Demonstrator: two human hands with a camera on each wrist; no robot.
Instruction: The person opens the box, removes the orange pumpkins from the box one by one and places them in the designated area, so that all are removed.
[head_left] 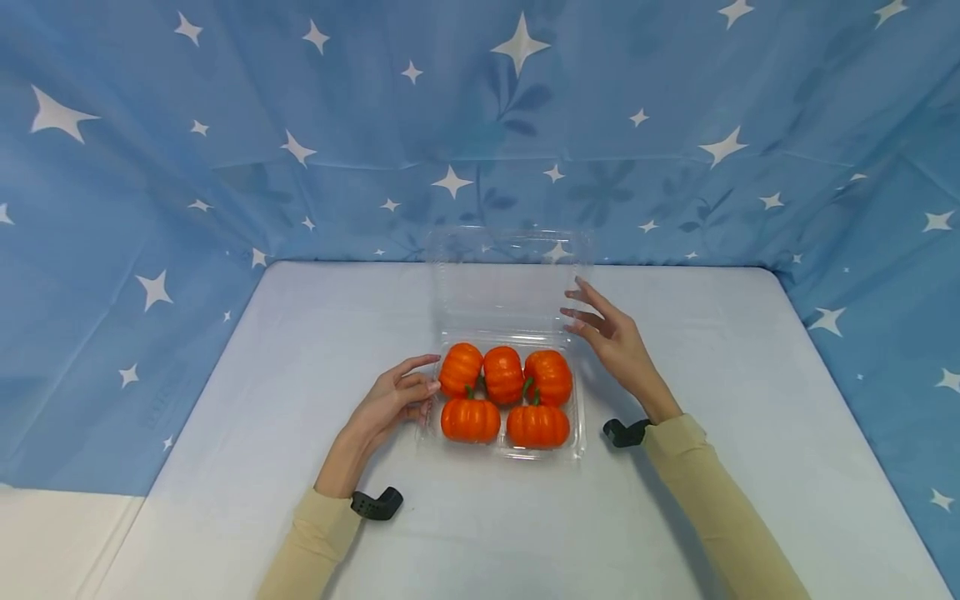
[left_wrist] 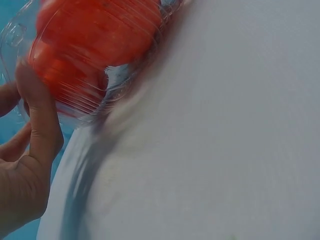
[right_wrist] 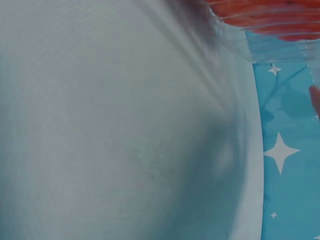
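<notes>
A clear plastic clamshell box (head_left: 506,454) stands on the white table with its hinged lid (head_left: 506,292) raised at the back. Several small orange toy pumpkins (head_left: 470,420) with green stems fill its base in two rows. At the base's left side is my left hand (head_left: 386,404), its loosely bent fingers and thumb touching the wall. The left wrist view shows that thumb (left_wrist: 37,110) against the clear plastic. My right hand (head_left: 615,337) is at the lid's right edge, fingers spread and reaching across it. Only a fingertip (right_wrist: 315,100) of it enters the right wrist view.
The white table (head_left: 337,317) extends around the box on all sides. A blue curtain (head_left: 375,108) with white stars hangs behind and beside it. Each wrist wears a dark band (head_left: 377,504).
</notes>
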